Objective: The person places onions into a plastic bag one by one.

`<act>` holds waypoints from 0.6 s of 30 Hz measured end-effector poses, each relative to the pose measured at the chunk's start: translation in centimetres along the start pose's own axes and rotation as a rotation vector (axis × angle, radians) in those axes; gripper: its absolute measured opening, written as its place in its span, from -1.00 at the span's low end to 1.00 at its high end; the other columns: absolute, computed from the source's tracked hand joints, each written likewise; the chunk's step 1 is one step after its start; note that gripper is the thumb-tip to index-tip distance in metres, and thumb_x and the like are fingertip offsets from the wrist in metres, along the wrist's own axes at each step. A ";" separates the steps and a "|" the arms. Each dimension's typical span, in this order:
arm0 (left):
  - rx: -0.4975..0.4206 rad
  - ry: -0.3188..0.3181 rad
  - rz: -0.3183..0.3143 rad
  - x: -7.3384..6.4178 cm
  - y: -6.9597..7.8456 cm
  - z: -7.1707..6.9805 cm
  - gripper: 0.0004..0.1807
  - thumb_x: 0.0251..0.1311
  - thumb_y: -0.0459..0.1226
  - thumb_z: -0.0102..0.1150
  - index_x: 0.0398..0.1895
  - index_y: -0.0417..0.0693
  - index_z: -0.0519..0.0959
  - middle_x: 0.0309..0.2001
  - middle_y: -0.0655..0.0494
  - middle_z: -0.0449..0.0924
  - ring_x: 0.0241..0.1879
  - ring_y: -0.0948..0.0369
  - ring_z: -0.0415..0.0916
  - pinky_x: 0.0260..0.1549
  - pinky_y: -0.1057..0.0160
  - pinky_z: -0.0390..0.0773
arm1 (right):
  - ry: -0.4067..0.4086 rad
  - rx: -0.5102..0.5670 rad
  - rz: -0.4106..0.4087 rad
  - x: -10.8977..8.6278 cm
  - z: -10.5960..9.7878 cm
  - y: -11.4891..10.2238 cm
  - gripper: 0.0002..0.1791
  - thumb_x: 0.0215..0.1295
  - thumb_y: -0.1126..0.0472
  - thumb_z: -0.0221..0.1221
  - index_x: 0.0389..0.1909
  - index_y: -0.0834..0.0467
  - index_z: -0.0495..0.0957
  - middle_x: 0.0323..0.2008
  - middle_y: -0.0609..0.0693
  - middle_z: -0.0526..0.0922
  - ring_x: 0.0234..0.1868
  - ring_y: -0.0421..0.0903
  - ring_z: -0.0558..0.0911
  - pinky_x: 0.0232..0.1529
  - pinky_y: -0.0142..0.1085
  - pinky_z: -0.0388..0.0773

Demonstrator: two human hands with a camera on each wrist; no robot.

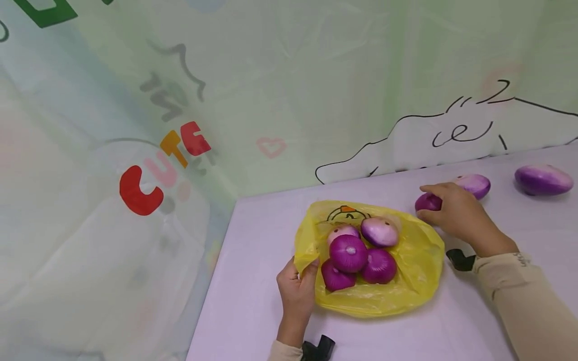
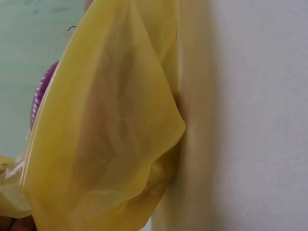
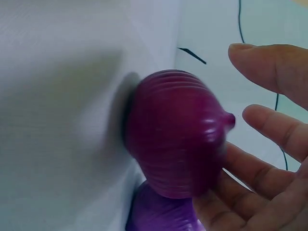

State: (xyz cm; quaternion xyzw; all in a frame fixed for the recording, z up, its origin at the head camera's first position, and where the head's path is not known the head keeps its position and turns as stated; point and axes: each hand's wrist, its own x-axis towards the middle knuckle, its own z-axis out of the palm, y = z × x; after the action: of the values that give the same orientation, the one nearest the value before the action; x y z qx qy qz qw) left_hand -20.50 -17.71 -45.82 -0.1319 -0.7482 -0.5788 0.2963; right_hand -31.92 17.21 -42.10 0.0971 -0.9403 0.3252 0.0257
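The pale tabletop [image 1: 255, 240] sits by a green sheet [image 1: 307, 85] with drawings. The left hand [image 1: 298, 288] pinches a yellow bag [image 1: 417, 260]; the right hand [image 1: 462, 215] has fingers apart by a purple onion [image 3: 173, 127].

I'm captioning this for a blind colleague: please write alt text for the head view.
A person's left hand grips the rim of an open yellow plastic bag holding purple onions and purple-white vegetables, while the right hand reaches for another onion on the table. Outside lie two more vegetables, one partly behind that hand, one farther right.
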 end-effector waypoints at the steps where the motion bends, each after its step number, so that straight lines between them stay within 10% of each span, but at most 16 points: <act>1: 0.001 0.000 -0.004 0.0 0.0 0.0 -0.85 0.35 -0.42 0.31 -0.07 -0.27 0.73 -0.18 -0.07 0.79 -0.13 0.19 0.71 -0.07 0.19 0.74 | -0.012 -0.004 0.007 0.1 0.1 0.1 -0.23 0.27 0.17 0.42 0.41 0.41 0.37 0.31 0.57 0.33 0.31 0.56 0.29 0.29 0.49 0.24; 18: 0.011 -0.010 -0.033 0.0 0.0 0.0 -0.81 0.36 -0.39 0.32 -0.02 -0.22 0.73 -0.13 0.02 0.79 -0.10 0.15 0.72 -0.04 0.14 0.74 | -0.101 -0.025 0.085 0.0 1.3 0.5 -0.21 0.36 -0.02 0.33 0.44 0.34 0.33 0.31 0.54 0.30 0.27 0.52 0.30 0.24 0.49 0.32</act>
State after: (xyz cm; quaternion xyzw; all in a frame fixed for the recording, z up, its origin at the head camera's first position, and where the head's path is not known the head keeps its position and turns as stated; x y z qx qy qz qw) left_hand -20.49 -17.66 -45.85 -0.1210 -0.7548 -0.5789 0.2837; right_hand -32.03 16.83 -43.43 0.0728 -0.9476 0.3091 -0.0344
